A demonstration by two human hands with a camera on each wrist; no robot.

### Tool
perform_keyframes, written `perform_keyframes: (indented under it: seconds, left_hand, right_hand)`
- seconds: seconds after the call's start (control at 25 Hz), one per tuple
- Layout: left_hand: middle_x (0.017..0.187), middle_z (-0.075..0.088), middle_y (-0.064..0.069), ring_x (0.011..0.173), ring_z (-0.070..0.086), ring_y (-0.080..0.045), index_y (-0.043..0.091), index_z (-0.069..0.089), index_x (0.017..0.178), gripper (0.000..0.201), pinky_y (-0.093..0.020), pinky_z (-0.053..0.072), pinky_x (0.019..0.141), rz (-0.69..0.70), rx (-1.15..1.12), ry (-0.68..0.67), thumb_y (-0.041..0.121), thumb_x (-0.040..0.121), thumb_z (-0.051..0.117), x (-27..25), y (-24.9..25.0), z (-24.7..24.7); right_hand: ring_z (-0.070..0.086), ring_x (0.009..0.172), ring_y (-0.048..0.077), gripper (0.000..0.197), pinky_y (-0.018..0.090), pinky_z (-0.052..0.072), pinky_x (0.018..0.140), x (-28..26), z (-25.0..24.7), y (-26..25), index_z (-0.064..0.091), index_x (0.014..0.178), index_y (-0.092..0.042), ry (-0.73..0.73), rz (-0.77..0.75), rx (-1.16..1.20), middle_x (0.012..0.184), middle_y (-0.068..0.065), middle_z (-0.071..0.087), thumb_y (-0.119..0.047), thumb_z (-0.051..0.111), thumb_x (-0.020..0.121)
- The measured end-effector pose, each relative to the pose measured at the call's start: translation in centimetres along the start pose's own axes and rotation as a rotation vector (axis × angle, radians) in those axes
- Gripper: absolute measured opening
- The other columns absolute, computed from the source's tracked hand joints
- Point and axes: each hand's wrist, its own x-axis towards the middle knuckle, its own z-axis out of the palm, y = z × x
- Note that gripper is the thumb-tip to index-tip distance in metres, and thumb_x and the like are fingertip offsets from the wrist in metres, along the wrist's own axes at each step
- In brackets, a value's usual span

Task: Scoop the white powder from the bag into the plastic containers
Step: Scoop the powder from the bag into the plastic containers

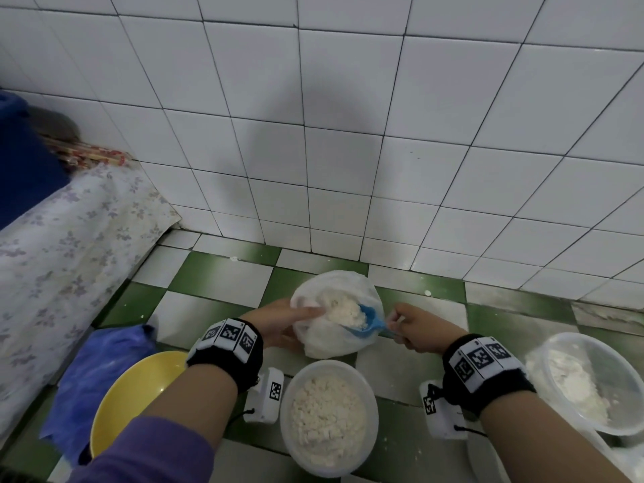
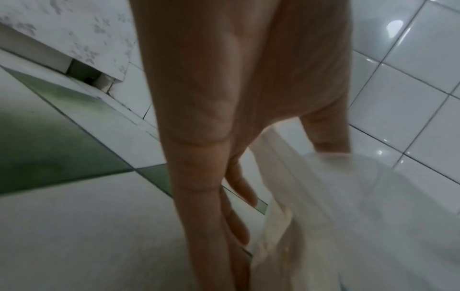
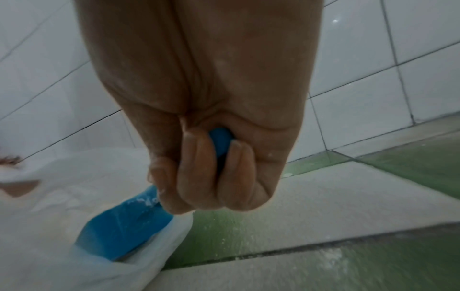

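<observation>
You are crouching over a green-and-white checkered tile floor (image 1: pixel 223 273) that is meeting a white tiled wall (image 1: pixel 348 134). At the centre of the head view a thin translucent white plastic bag (image 1: pixel 331 339) is slumping open on the floor, showing clumpy white powder (image 1: pixel 343 310) inside. Your left hand (image 1: pixel 282 325) is pinching the bag's rim at its 9 o'clock side, thumb over the edge and fingers spread down the outside. Your right hand (image 1: pixel 414 329), dusted with powder, is closing tight around the handle of a blue plastic scoop (image 1: pixel 369 322), whose bowl is sitting loaded with powder at the bag's 4 o'clock edge. At 6 o'clock from the bag a round clear plastic container (image 1: pixel 329 418) is standing nearly full of lumpy powder; a second clear container (image 1: pixel 589 381) at 4 o'clock is lying tilted, partly filled. A yellow bowl (image 1: pixel 136 392) is sitting at 8 o'clock beside blue cloth (image 1: pixel 94 374).
</observation>
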Motion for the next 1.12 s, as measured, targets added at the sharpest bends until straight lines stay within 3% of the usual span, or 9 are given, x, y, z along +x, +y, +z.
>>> perform_keyframes:
  seconds: [0.16,0.28,0.4,0.52,0.6,0.76,0.84,0.96,1.12]
  left_hand:
    - [0.108,0.068,-0.024,0.087,0.072,-0.035,-0.004,0.051,0.126,0.045,-0.042,0.061,0.071,-0.154,0.04,-0.038,0.014,0.089,0.068,-1.0,-0.9,-0.6]
    - [0.114,0.062,-0.031,0.093,0.069,-0.04,-0.013,0.044,0.127,0.036,-0.044,0.06,0.074,-0.134,-0.036,0.027,0.001,0.096,0.053,-0.5,-1.2,-0.8]
    - [0.118,0.061,-0.029,0.096,0.069,-0.041,-0.011,0.045,0.128,0.036,-0.046,0.06,0.073,-0.089,-0.002,0.092,0.004,0.096,0.052,-0.5,-0.6,-1.1]
    - [0.116,0.059,-0.024,0.089,0.069,-0.037,-0.003,0.049,0.118,0.024,-0.044,0.061,0.064,0.042,-0.06,0.237,0.005,0.096,0.053,-0.4,0.3,-1.0]
    - [0.114,0.06,-0.021,0.089,0.068,-0.032,0.001,0.049,0.113,0.021,-0.044,0.061,0.065,0.089,-0.135,0.314,0.009,0.095,0.055,-0.4,0.3,-0.8]
    - [0.114,0.067,-0.018,0.102,0.066,-0.033,0.001,0.057,0.119,0.041,-0.046,0.057,0.086,-0.049,-0.22,0.195,0.019,0.085,0.072,-0.7,-0.4,-0.9]
    - [0.111,0.068,-0.018,0.102,0.066,-0.032,-0.001,0.058,0.119,0.045,-0.044,0.056,0.09,-0.075,-0.171,0.216,0.017,0.082,0.076,-0.6,-0.6,-1.1]
    - [0.103,0.067,-0.017,0.09,0.065,-0.028,-0.004,0.057,0.119,0.037,-0.041,0.056,0.083,-0.083,-0.144,0.24,0.011,0.088,0.069,-0.4,-0.9,-0.9]
    - [0.117,0.065,-0.018,0.107,0.061,-0.032,-0.001,0.054,0.125,0.03,-0.046,0.05,0.096,-0.063,-0.168,0.14,0.014,0.099,0.053,-0.1,-1.3,-0.6]
  right_hand:
    - [0.046,0.057,0.011,0.012,0.02,0.039,0.055,-0.2,-1.5,-0.9,0.049,0.086,-0.018,0.084,-0.096,-0.151,0.068,-0.003,0.055,-0.018,0.045,0.098]
    - [0.054,0.078,0.018,0.007,0.027,0.04,0.065,0.1,-2.3,-2.0,0.047,0.092,-0.021,0.12,-0.099,-0.481,0.089,-0.001,0.06,-0.02,0.042,0.097]
    - [0.055,0.091,0.021,0.006,0.028,0.04,0.074,-0.1,-2.5,-2.7,0.047,0.095,-0.021,0.046,-0.072,-0.623,0.105,0.001,0.061,-0.021,0.041,0.097]
    - [0.049,0.084,0.017,0.014,0.022,0.036,0.063,-0.9,-1.8,-3.1,0.054,0.102,-0.014,-0.027,-0.071,-0.638,0.092,-0.002,0.055,-0.021,0.043,0.097]
    - [0.047,0.077,0.014,0.012,0.019,0.033,0.059,-1.2,-0.6,-3.1,0.052,0.101,-0.014,-0.044,-0.059,-0.577,0.082,-0.005,0.052,-0.022,0.044,0.098]
    - [0.037,0.06,0.009,0.012,0.018,0.034,0.054,-1.1,1.8,-2.3,0.05,0.102,-0.015,-0.06,0.005,-0.349,0.075,-0.003,0.048,-0.024,0.042,0.099]
    - [0.038,0.057,0.01,0.012,0.019,0.035,0.05,-0.9,2.4,-2.0,0.048,0.102,-0.016,-0.065,0.028,-0.284,0.076,-0.001,0.05,-0.026,0.042,0.099]
    - [0.037,0.056,0.01,0.01,0.018,0.035,0.048,-0.7,2.7,-1.9,0.046,0.097,-0.017,-0.07,0.012,-0.275,0.076,-0.001,0.05,-0.026,0.042,0.099]
    - [0.038,0.059,0.009,0.009,0.018,0.036,0.054,-0.3,2.6,-2.1,0.046,0.095,-0.017,-0.072,-0.031,-0.303,0.075,-0.003,0.049,-0.023,0.041,0.099]
